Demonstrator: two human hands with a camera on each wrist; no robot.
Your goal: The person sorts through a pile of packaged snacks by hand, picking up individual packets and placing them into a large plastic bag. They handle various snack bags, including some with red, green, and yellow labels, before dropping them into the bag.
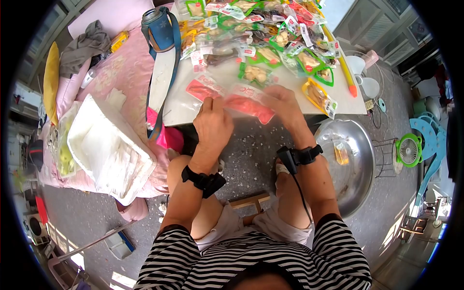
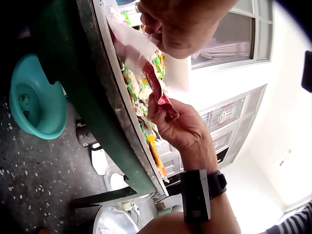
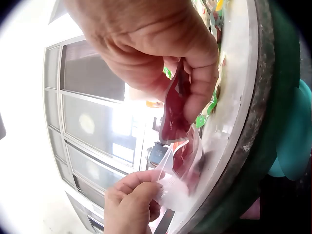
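Over the table's near edge, my right hand (image 1: 285, 106) grips a flat red packet (image 1: 249, 104) with white lettering, thumb and fingers pinching its end. Clear plastic (image 3: 173, 192) is pinched by my left hand (image 1: 212, 123) in the right wrist view, thumb against the fingers. More red shows through this plastic, right below the packet in the right hand. Another red packet (image 1: 202, 88) appears just beyond the left fingertips in the head view. Seen from the left wrist, the red packet (image 2: 156, 87) stretches between the right hand (image 2: 180, 126) and the clear plastic.
Several green, yellow and clear food packets cover the white table (image 1: 183, 108). A blue strapped flask (image 1: 159, 31) stands at its left. On the floor at right is a metal basin (image 1: 355, 183) holding one packet. A white lined box (image 1: 108, 150) rests on the pink bed.
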